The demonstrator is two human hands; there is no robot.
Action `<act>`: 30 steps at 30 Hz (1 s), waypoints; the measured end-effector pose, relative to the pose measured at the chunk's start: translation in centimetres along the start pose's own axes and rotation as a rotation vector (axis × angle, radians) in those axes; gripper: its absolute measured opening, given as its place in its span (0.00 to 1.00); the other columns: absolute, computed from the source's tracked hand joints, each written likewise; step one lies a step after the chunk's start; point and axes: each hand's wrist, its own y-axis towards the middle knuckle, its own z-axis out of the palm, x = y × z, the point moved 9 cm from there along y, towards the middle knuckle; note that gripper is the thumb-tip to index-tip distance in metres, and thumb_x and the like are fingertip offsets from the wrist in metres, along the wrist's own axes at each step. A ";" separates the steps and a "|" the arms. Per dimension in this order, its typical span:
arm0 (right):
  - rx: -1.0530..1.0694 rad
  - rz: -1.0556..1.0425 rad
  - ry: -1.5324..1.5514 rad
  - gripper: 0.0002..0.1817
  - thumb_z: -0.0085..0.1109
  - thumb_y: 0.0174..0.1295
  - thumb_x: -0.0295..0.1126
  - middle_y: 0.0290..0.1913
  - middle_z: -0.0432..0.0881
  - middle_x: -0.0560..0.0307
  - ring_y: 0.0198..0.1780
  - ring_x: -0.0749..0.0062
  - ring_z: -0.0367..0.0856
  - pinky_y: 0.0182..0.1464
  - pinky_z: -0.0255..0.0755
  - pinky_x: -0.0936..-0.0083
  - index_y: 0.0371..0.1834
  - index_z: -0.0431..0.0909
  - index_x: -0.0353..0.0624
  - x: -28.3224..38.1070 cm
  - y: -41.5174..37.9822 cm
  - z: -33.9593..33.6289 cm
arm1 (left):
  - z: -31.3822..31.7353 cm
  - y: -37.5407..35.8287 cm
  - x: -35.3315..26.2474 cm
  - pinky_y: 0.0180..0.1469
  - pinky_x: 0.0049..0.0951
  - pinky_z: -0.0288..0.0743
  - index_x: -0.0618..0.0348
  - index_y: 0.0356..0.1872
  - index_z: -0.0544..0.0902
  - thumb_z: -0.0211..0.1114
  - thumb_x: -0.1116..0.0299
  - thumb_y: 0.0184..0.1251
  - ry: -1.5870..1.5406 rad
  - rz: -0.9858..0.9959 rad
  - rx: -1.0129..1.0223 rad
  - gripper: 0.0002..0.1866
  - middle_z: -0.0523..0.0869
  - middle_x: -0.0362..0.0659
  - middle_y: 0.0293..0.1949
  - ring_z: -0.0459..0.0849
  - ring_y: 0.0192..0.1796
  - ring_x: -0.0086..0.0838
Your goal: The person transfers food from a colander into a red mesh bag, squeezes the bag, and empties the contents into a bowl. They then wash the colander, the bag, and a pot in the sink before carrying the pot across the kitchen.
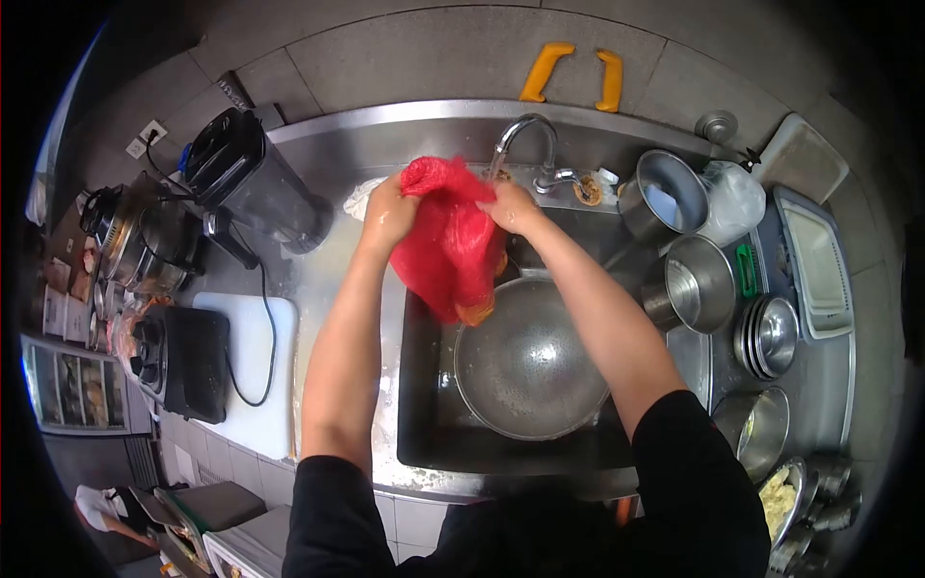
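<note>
Left hand: the left hand (pixel 388 214) is clenched on the upper left edge of a red mesh bag (pixel 449 241), fingers wrapped into the netting.
Right hand: the right hand (pixel 511 207) is clamped on the bag's upper right edge, just below the spout of the faucet (pixel 525 135).
Red mesh bag: hangs stretched between both hands above the sink (pixel 424 405), its lower end dangling over the rim of a large metal bowl (pixel 528 361); something orange shows at the bottom of the bag, possibly its contents, but the netting blurs it.
Metal bowl: sits in the sink basin, wet inside, directly under the bag.
Faucet: curved chrome spout behind the bag; whether water is running I cannot tell.
Left of sink: a blender (pixel 252 178) stands on the steel counter, with a white cutting board (pixel 252 371) nearer the person and a black appliance (pixel 183 361) beside it.
Right of sink: steel pots (pixel 694 279) and a stack of small steel bowls (pixel 768 335) crowd the drainboard, with a white tray (pixel 817 270) beyond them.
Wall: two orange handles (pixel 573 75) hang on the tiles above the faucet.
</note>
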 end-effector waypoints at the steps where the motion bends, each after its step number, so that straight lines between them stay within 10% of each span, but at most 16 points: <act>1: 0.117 0.106 -0.138 0.22 0.64 0.59 0.39 0.48 0.85 0.43 0.54 0.49 0.82 0.56 0.74 0.61 0.56 0.80 0.43 -1.2 -0.1 1.0 | 0.4 0.3 1.3 0.55 0.33 0.75 0.57 0.50 0.85 0.63 0.67 0.64 0.104 -0.104 0.064 0.15 0.89 0.52 0.46 0.87 0.51 0.39; 5: -0.375 -0.201 0.008 0.20 0.60 0.61 0.39 0.53 0.83 0.43 0.56 0.47 0.80 0.60 0.73 0.58 0.57 0.80 0.49 1.3 -0.5 -2.3 | -2.6 0.0 -0.6 0.54 0.35 0.76 0.57 0.50 0.85 0.60 0.67 0.63 -0.031 -0.041 -0.188 0.16 0.88 0.54 0.44 0.88 0.49 0.43; 8: 0.022 0.121 -0.199 0.20 0.60 0.61 0.35 0.54 0.82 0.42 0.57 0.45 0.80 0.60 0.73 0.57 0.57 0.80 0.48 -1.5 0.0 0.9 | -0.5 0.7 1.4 0.53 0.37 0.76 0.57 0.51 0.85 0.58 0.70 0.62 0.290 -0.090 0.015 0.17 0.88 0.55 0.43 0.87 0.49 0.45; 12: -0.439 -0.150 0.042 0.18 0.58 0.60 0.33 0.52 0.83 0.41 0.55 0.44 0.81 0.57 0.74 0.56 0.55 0.80 0.49 0.8 -2.3 -2.8 | -1.3 0.0 0.6 0.54 0.41 0.75 0.55 0.53 0.84 0.58 0.72 0.60 -0.035 -0.005 -0.097 0.19 0.87 0.57 0.45 0.85 0.50 0.51; 16: -0.148 0.078 -0.117 0.18 0.55 0.58 0.30 0.46 0.85 0.43 0.52 0.45 0.82 0.55 0.75 0.55 0.53 0.79 0.51 -1.9 -1.2 -2.7 | 1.1 0.0 2.7 0.55 0.34 0.76 0.57 0.53 0.84 0.58 0.75 0.60 0.220 -0.148 0.036 0.19 0.88 0.53 0.47 0.86 0.51 0.42; 20: -0.440 0.099 -0.013 0.15 0.56 0.57 0.32 0.45 0.86 0.47 0.53 0.48 0.82 0.55 0.74 0.57 0.47 0.83 0.50 -4.5 -3.7 -7.1 | 4.2 0.2 2.3 0.53 0.33 0.77 0.57 0.53 0.84 0.64 0.73 0.59 0.150 -0.105 0.122 0.18 0.89 0.50 0.45 0.87 0.48 0.36; 23: -0.241 0.243 -0.152 0.14 0.58 0.55 0.33 0.45 0.86 0.47 0.51 0.50 0.84 0.54 0.74 0.59 0.45 0.83 0.48 -8.7 -4.9 -8.5 | 9.2 1.3 2.9 0.53 0.33 0.78 0.57 0.49 0.86 0.67 0.73 0.58 0.030 -0.100 0.290 0.16 0.90 0.49 0.42 0.87 0.46 0.36; 28: -0.049 0.051 -0.247 0.28 0.63 0.54 0.31 0.56 0.82 0.45 0.59 0.55 0.80 0.61 0.70 0.68 0.62 0.73 0.47 -5.0 -7.0 -8.0 | 15.5 2.7 1.2 0.50 0.35 0.78 0.54 0.46 0.87 0.67 0.71 0.56 -0.273 -0.129 0.509 0.15 0.89 0.51 0.40 0.88 0.44 0.40; 30: -0.063 -0.154 0.027 0.41 0.66 0.55 0.34 0.66 0.75 0.41 0.68 0.51 0.71 0.70 0.63 0.66 0.74 0.60 0.52 -2.3 -5.7 -6.4 | 16.2 2.4 -3.2 0.48 0.33 0.78 0.57 0.43 0.87 0.67 0.72 0.54 0.140 0.145 0.655 0.14 0.90 0.48 0.37 0.87 0.41 0.35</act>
